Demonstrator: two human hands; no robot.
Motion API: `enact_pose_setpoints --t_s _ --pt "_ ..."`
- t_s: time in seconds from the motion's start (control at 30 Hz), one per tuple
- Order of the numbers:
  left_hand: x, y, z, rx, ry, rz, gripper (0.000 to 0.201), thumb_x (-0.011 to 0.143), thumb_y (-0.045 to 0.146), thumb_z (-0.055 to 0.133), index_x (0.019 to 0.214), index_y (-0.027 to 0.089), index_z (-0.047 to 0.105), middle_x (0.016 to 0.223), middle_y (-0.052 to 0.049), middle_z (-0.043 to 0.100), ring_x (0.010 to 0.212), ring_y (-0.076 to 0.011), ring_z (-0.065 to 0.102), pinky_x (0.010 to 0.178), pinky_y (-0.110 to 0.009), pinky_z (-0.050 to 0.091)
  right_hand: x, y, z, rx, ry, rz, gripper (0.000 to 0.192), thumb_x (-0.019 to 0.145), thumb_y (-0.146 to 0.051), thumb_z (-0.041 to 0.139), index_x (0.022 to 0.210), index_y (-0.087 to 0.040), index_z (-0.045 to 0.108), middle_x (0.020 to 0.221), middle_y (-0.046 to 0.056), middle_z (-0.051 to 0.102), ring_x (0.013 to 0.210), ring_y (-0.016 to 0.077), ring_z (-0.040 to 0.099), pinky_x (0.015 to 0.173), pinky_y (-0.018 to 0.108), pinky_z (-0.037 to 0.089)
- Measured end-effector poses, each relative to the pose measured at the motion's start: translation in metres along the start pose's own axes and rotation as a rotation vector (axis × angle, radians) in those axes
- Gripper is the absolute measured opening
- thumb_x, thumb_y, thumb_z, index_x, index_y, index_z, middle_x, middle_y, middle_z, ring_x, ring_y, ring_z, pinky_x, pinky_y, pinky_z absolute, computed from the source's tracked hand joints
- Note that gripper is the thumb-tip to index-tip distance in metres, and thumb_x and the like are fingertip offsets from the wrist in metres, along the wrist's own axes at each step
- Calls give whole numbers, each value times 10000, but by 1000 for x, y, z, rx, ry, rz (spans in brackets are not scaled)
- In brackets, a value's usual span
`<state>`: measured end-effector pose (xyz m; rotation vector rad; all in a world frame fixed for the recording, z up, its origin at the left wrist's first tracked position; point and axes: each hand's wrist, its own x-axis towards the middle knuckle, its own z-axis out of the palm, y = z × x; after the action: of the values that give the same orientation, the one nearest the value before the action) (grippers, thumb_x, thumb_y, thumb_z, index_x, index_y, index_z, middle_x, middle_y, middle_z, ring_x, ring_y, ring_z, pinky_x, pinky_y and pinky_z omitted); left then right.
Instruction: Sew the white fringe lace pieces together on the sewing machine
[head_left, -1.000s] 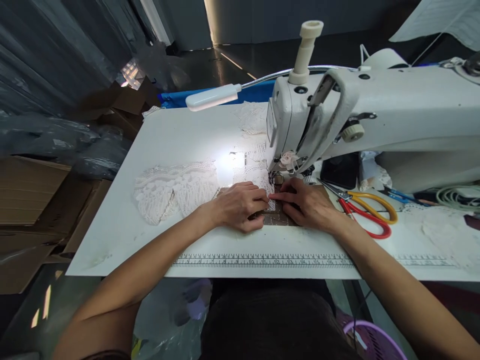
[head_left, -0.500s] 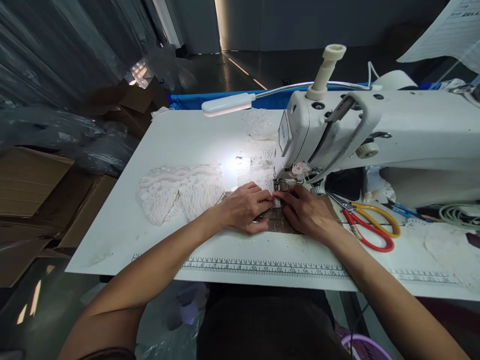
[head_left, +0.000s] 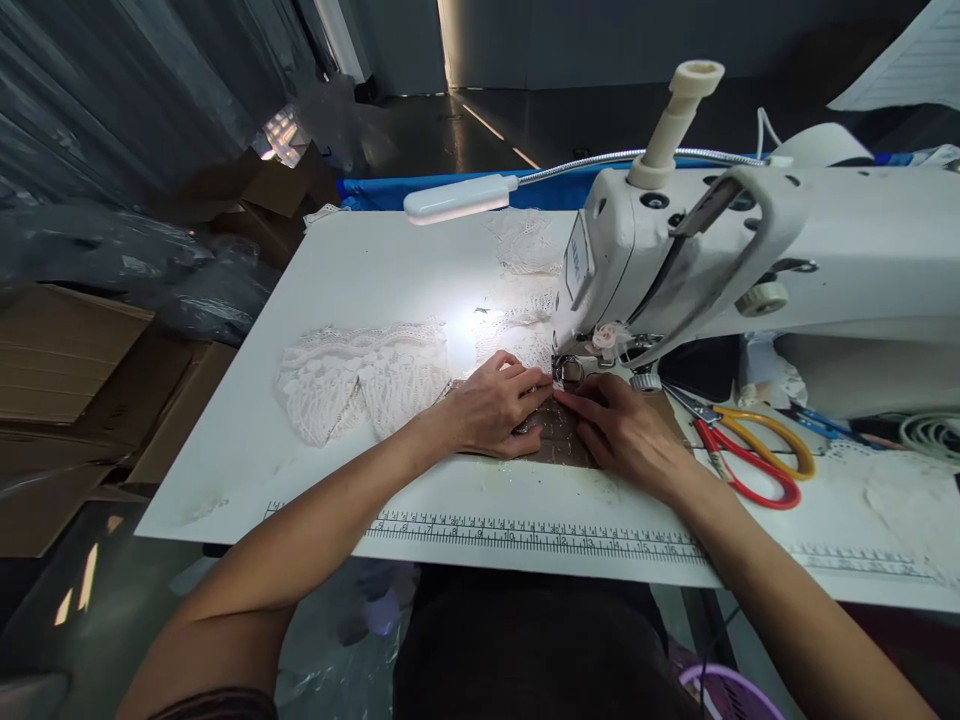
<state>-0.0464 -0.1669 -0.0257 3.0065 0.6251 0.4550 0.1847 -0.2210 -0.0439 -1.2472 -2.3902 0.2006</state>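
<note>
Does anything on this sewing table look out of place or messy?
Nothing looks damaged or spilled. The scissors lie open beside the right hand, and white lace sits bunched left of the left hand. Both hands press flat near the needle.

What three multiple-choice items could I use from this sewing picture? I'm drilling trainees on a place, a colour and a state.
1. Where do the scissors lie?
A. right of the right hand
B. left of the left hand
C. on the lace pile

2. What colours are the scissor handles?
A. blue and green
B. red and yellow
C. black

3. What state is the lamp in?
A. off
B. lit
C. fallen over

Answers: 1 A, they lie on the table beyond the right wrist. 2 B, one loop is red, one yellow. 3 B, a bright patch glows on the table beneath it.
</note>
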Motion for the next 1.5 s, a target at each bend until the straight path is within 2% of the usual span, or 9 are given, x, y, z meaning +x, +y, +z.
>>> enact_pose_setpoints --t_s 0.27,0.47,0.57,0.7,0.87,1.0,1.13,1.2,1.5 --pt "4 -1 0 4 -29 -50 407 910 375 507 1181 97 630 1250 -164 598 975 -261 613 933 -456 449 10 -12 1 -86 5 76 401 927 -168 409 1250 -104 639 1058 202 583 913 317 588 764 489 560" --pt "4 -3 3 -17 4 -89 479 884 399 549 1223 65 609 1282 -173 581 1023 -272 620 1013 -495 420 2 -7 -6 69 49 166 359 943 -221 438 1228 -166 649 1106 155 586 891 262 632 814 438 556" --pt "4 -5 5 -17 38 -89 490 875 418 554 1241 97 610 1274 -151 593 1029 -271 629 1096 -558 341 0 4 -18 188 4 268 304 952 -282 459 1152 -179 663 1024 115 635 821 235 653 778 394 553" --pt "4 -8 7 -15 88 -91 474 864 430 536 1233 146 620 1239 -118 626 1059 -266 620 1163 -613 211 8 18 -29 357 -65 311 309 982 -423 455 1012 -205 671 936 89 686 883 264 657 766 388 551" --pt "3 -7 8 -25 108 -118 469 849 441 571 1244 192 617 1254 -110 639 1144 -318 569 1123 -687 186 20 26 -22 331 74 399 438 1007 -462 374 845 -202 688 824 92 683 775 264 658 685 386 549" --pt "2 -7 8 -14 104 -124 467 851 440 566 1251 203 619 1279 -101 630 1186 -327 546 1138 -685 144 20 21 -19 253 103 395 463 1007 -519 367 924 -192 684 880 122 660 811 282 644 686 401 545" --pt "0 -6 7 0 98 -147 487 843 443 596 1274 217 610 1312 -105 607 1234 -359 507 1129 -716 130 10 10 -20 219 57 360 478 1007 -548 374 1197 -193 632 1164 155 595 1073 320 606 890 461 520" --pt "0 -6 7 9 87 -163 506 862 460 586 1304 212 585 1334 -119 588 1261 -371 482 1126 -725 128 1 5 -20 187 48 330 469 999 -526 422 1291 -194 577 1229 162 553 1135 327 579 955 485 496" --pt "0 -2 10 18 97 -245 583 940 485 482 1393 125 413 1447 -231 437 1335 -364 411 1122 -679 211 -44 -11 -1 25 109 155 457 979 -309 454 1414 -167 449 1339 209 460 1243 360 500 994 552 502"
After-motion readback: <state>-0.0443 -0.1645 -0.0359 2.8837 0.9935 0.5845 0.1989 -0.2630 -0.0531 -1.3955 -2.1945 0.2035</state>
